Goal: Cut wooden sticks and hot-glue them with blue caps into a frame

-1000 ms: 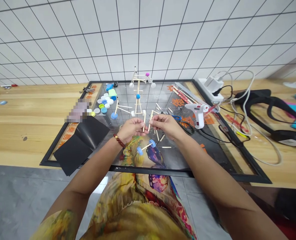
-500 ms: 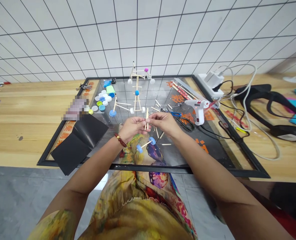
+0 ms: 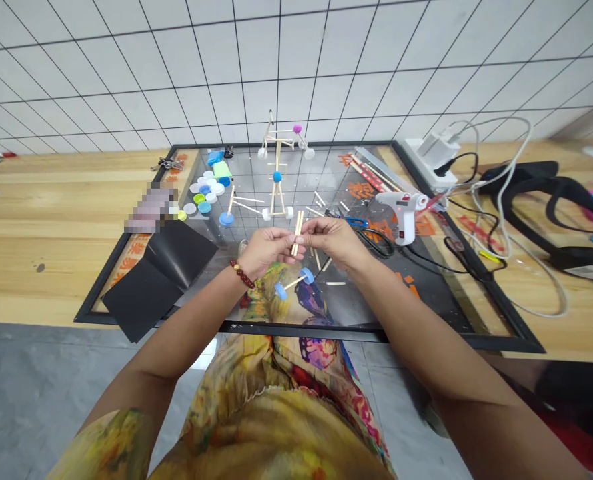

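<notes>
My left hand (image 3: 271,250) and my right hand (image 3: 333,240) meet above a glass-topped board, their fingertips pinching a small bundle of wooden sticks (image 3: 297,233) held upright between them. A red-brown bead bracelet (image 3: 241,274) circles my left wrist. Just below my hands lies a stick axle with blue bottle-cap wheels (image 3: 292,285). Beyond my fingers stands a wooden stick model with a blue ball (image 3: 277,193), its far end topped by a purple ball (image 3: 297,128). Loose sticks (image 3: 321,261) lie near my right hand.
Several bottle caps (image 3: 206,197) lie left of the model, beside a black sheet (image 3: 151,287). A white glue gun (image 3: 403,215) and blue-handled scissors (image 3: 356,222) sit at right. Cables run from a power strip (image 3: 429,157) across the wooden table (image 3: 51,227).
The two sticks, held apart one in each hand a second ago, are now pressed together side by side. My hands have closed toward each other, and the view has tilted slightly.
</notes>
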Tool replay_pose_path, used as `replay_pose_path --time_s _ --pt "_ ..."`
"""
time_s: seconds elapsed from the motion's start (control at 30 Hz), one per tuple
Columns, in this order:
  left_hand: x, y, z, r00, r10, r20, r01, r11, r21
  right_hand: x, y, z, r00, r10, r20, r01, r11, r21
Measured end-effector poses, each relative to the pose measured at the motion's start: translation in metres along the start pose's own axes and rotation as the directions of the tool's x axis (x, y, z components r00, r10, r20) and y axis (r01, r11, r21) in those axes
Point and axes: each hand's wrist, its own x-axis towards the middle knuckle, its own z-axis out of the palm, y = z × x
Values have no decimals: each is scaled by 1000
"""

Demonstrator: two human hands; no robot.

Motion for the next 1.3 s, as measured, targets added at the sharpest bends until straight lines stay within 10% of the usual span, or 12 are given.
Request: replay_pose_path --time_s 0.37,0.87,1.1,1.3 --pt "1 -3 6 991 135 -8 -134 988 78 -2 -6 -2 997 -67 29 68 996 -60" --pt "-3 -2 4 992 -44 119 42 999 14 -6 -8 0 981 -194 29 195 947 -255" --pt "-5 3 4 999 49 5 -49 998 -45 -6 0 -8 764 -530 368 631 497 -595" --pt "2 -9 4 978 206 -21 -203 975 96 -6 7 -5 759 -566 320 593 401 -698"
